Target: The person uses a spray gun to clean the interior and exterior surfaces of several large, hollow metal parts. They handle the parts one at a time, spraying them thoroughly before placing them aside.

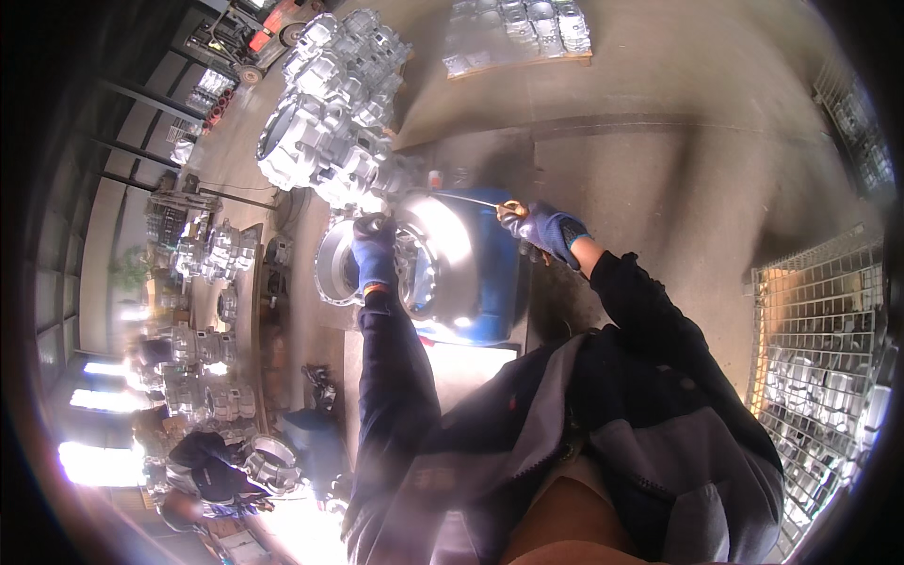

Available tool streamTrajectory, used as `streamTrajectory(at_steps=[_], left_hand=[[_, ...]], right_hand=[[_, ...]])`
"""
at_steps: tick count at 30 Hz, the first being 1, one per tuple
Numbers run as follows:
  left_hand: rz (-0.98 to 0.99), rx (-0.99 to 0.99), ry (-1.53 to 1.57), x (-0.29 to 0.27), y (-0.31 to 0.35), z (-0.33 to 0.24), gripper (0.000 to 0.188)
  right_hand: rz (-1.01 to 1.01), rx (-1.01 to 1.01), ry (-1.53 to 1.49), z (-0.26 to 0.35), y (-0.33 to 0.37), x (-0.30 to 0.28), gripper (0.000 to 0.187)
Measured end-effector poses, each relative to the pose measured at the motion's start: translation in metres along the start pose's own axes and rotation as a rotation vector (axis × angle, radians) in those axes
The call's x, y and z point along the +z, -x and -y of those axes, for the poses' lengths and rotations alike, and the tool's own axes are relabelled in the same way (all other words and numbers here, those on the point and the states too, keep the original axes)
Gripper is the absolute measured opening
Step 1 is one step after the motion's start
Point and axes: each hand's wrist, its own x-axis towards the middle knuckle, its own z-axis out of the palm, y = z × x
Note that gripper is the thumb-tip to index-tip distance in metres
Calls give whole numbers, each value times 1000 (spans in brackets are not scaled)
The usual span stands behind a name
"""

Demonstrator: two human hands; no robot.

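A bright silver, ring-shaped metal casting (331,265) lies before me, its wide round openings side by side. My left hand (375,247), in a blue and dark work glove, is closed on the casting's rim between the openings; the fingertips are partly hidden. To the right, my gloved right hand (546,232) grips the tan handle of a thin metal rod tool (466,199). The rod points left toward the far edge of the casting, and glare hides whether its tip touches. A blue drum (497,273) stands beneath and right of the casting.
Large silver castings (330,137) crowd the far left. A loaded pallet (518,33) stands at the back, a wire cage (817,330) with metal parts at right. A bench (247,282) carries castings at left. Another person (212,466) works near a ring casting at lower left.
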Motion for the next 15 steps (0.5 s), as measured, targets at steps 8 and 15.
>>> streamTrajectory(at_steps=[8, 15], left_hand=[[28, 59, 150, 3, 10, -14, 25], [-4, 52, 101, 2, 7, -7, 25]], right_hand=[[27, 62, -26, -23, -13, -2, 37], [40, 318, 99, 18, 2, -1, 35]])
